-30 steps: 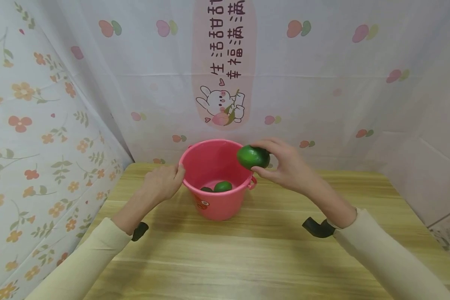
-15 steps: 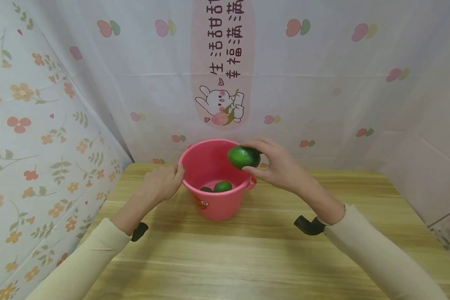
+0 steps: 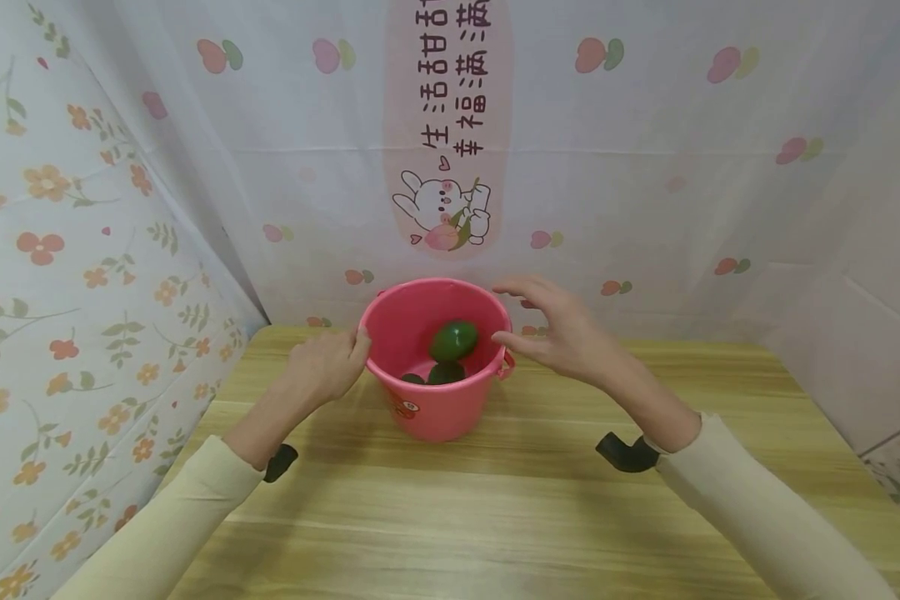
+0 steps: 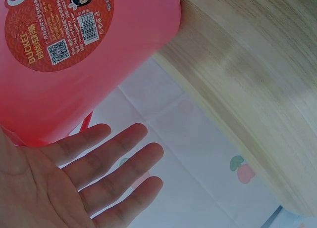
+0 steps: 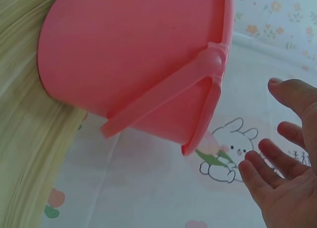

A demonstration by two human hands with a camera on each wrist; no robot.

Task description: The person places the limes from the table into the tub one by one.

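A pink bucket (image 3: 438, 412) stands upright on the wooden table. My left hand (image 3: 324, 364) holds its left rim, with the thumb hooked over the edge; in the left wrist view the fingers (image 4: 116, 163) extend straight and spread outside the wall. Inside the bucket, a glossy green oval fruit (image 3: 453, 342) is above a darker green fruit (image 3: 446, 373); whether it touches that one I cannot tell. Another dark fruit (image 3: 412, 378) is partly hidden by the front rim. My right hand (image 3: 562, 329) is at the right rim, thumb and fingers apart, holding nothing.
The bucket's handle (image 5: 163, 92) hangs down outside, on the right hand's side. A patterned white curtain (image 3: 645, 192) rises close behind the table (image 3: 450, 517), and a flowered curtain (image 3: 82, 333) borders it on the left. Dark wrist mounts (image 3: 627, 452) stick out under both forearms.
The right hand moved left over the bucket and let go of the green fruit, which is now inside. Its fingers have spread and drawn slightly right. The left hand stayed on the rim.
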